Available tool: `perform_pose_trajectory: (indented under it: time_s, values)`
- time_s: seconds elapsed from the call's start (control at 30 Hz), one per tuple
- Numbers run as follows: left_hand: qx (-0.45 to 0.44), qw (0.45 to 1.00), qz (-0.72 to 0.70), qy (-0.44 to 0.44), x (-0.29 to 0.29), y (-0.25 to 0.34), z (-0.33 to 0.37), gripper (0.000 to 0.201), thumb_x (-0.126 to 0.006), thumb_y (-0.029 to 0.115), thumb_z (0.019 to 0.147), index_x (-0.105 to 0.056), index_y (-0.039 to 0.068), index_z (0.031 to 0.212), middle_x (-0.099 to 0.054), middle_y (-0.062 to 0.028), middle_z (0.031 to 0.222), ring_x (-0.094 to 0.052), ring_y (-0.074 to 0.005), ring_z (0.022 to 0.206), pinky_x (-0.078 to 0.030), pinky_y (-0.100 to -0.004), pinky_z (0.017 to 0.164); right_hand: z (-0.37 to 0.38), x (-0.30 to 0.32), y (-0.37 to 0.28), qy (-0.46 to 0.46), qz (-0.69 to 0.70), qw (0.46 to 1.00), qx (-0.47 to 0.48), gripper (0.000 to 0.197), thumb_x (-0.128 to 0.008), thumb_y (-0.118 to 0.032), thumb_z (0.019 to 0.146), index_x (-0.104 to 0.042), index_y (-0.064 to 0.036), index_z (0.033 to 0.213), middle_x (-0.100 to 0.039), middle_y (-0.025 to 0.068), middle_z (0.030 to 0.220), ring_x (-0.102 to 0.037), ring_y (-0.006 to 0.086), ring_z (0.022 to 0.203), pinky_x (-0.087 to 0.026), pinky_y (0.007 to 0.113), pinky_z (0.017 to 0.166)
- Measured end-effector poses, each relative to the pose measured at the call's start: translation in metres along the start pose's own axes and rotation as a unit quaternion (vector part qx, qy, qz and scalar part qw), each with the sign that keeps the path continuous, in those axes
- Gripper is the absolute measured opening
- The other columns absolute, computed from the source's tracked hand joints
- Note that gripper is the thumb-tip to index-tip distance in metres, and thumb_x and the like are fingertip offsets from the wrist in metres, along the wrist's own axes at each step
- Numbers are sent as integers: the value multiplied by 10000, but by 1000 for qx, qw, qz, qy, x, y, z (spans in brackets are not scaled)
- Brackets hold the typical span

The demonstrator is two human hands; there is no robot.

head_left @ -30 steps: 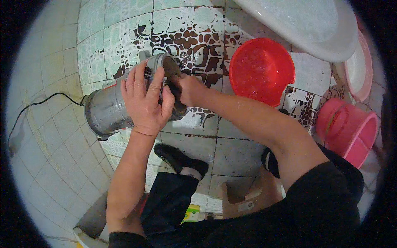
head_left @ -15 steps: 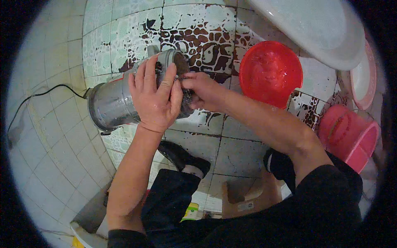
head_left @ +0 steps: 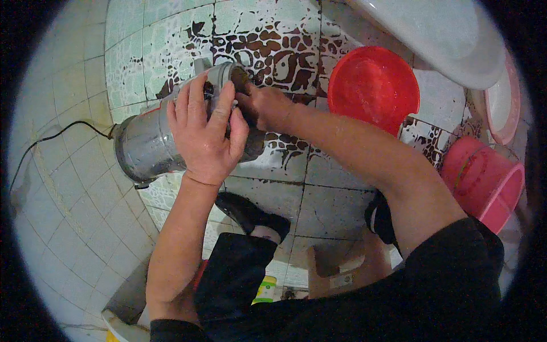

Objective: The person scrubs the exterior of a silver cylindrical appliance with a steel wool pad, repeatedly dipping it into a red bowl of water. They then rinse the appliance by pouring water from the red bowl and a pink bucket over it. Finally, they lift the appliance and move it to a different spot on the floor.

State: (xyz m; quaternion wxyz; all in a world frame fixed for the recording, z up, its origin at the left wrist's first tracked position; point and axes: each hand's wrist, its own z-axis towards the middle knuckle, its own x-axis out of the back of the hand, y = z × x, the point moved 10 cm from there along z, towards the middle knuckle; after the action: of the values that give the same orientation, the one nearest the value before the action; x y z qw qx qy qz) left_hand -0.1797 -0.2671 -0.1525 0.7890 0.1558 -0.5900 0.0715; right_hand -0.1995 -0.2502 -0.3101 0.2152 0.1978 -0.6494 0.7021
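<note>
A wet grey cylindrical appliance (head_left: pixel 151 141) lies on its side on the tiled floor, its round mouth toward the right. My left hand (head_left: pixel 206 128) rests on top of it near the mouth, fingers spread along its side and thumb by the rim. At the mouth is my right hand (head_left: pixel 268 108), fingers curled in against the dirty inner rim. The earlier view shows a dark grey steel wool scrubber in those fingers; now they mostly hide it. A black cord (head_left: pixel 62 126) runs from the closed end to the left.
Right of my hands stands a red basin (head_left: pixel 373 85) with water in it. A white basin (head_left: pixel 439 40) lies beyond it, and a pink bucket (head_left: pixel 478 182) is tipped at the right. My shoe (head_left: pixel 250 216) is just below the appliance. A stool (head_left: pixel 347 268) stands between my legs.
My right hand has moved up and left along the rim, deeper into the mouth, and the scrubber has gone from sight. My left hand stays on the appliance.
</note>
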Motion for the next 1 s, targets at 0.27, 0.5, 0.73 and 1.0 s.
perform_pose_trajectory:
  time_s: [0.27,0.5,0.73,1.0]
  values:
    - [46,998,20,-26,1,-11,-3,389,-623,159,761,-651,125,1148,-523,-193,1268,-498,-380,1136,-371,-546,923,-24,-5,-10,-265,416,805,-330,243,-605,-36,737,-623,-26,979,-629,90,766,-577,197,619,-511,366,553]
    - [23,999,-7,26,-4,-9,-4,409,-627,223,734,-653,144,1135,-528,-176,1271,-510,-378,1113,-350,-556,911,0,-12,19,-75,23,994,-81,349,-672,-78,686,-612,-52,1029,-661,204,853,-638,414,839,-523,475,706]
    - [30,999,18,-8,0,-9,-3,402,-621,146,776,-630,131,1178,-526,-182,1268,-507,-386,1114,-380,-519,923,-46,-30,1,-195,542,720,-386,169,-657,-100,788,-608,-86,950,-528,39,617,-449,130,417,-345,294,341]
    - [16,1000,12,-15,-3,-2,1,378,-596,116,814,-627,120,1191,-524,-200,1265,-517,-385,1114,-405,-483,928,-7,-14,24,141,823,461,-301,165,-631,-144,865,-572,-54,990,-551,3,786,-492,99,559,-362,221,443]
